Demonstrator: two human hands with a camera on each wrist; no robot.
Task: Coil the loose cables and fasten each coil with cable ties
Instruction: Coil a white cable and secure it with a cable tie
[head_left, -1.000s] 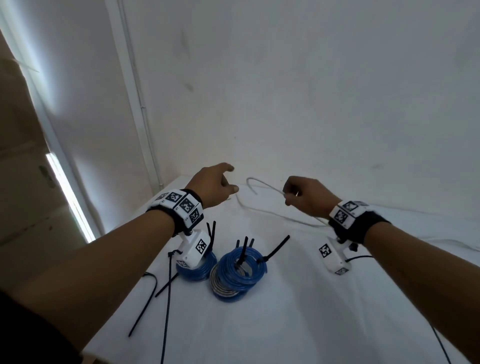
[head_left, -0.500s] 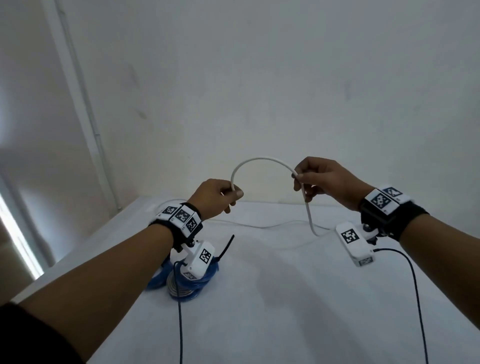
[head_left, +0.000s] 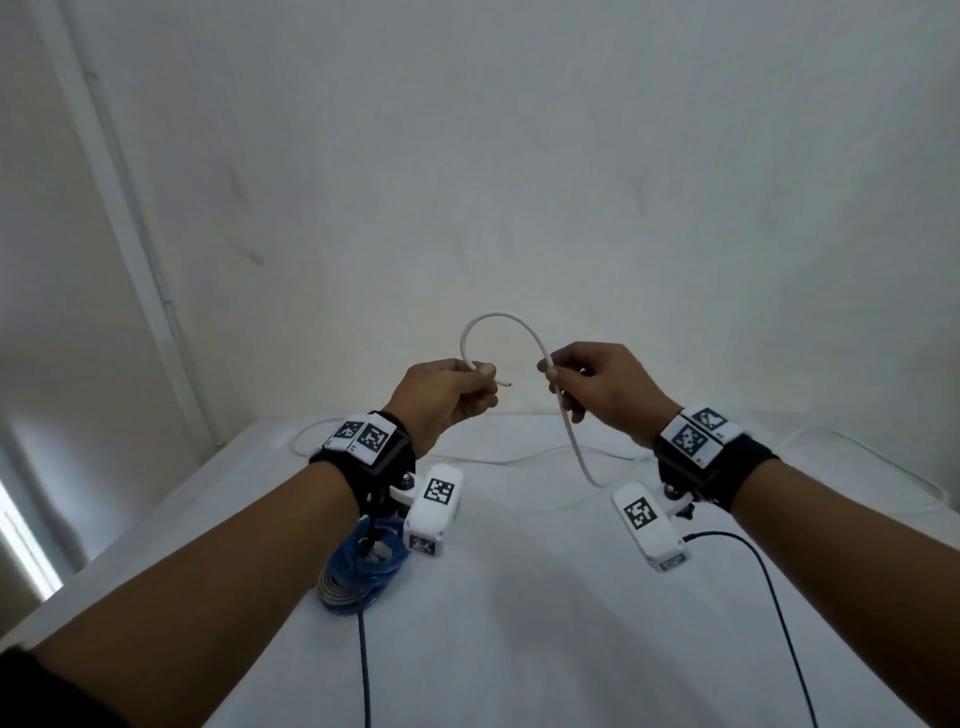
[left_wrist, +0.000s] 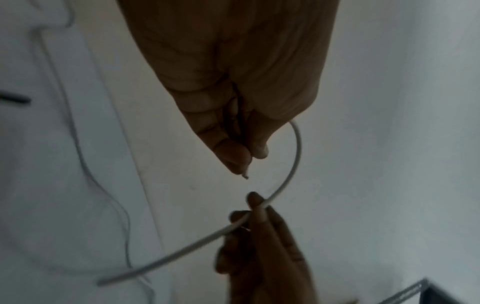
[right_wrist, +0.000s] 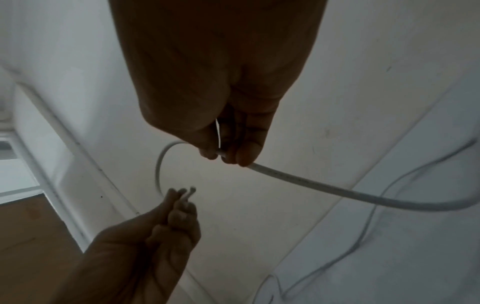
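The thin white round cable (head_left: 498, 318) was up in the air in front of the person, above the white table (head_left: 519, 623). It made one small arch between the two hands. The left hand (head_left: 441, 397) pinched the cable close to its cut end, and the little tip stuck out past the fingertips (left_wrist: 235, 153). The right hand (head_left: 597, 387) pinched the same cable a bit further along, between thumb and fingers (right_wrist: 245, 152). From there the cable hung down to the table and lay along it in long loose bends toward the far edge and the right side.

So this cable had only just been started. I think it was the first loop, and all the rest was left to wind up. No tie was on it.

One bundle of blue coiled cable with some grey loops (head_left: 358, 566) sat on the table under the left wrist. It looked rolled up already. The wrist camera hid part of it, so I could not tell if a tie was on it.

Counting: one white cable in the hands, one blue and grey bundle, two hands. Two thin black wires (head_left: 769, 597) ran from the wrist cameras toward the person. I saw no loose ties.
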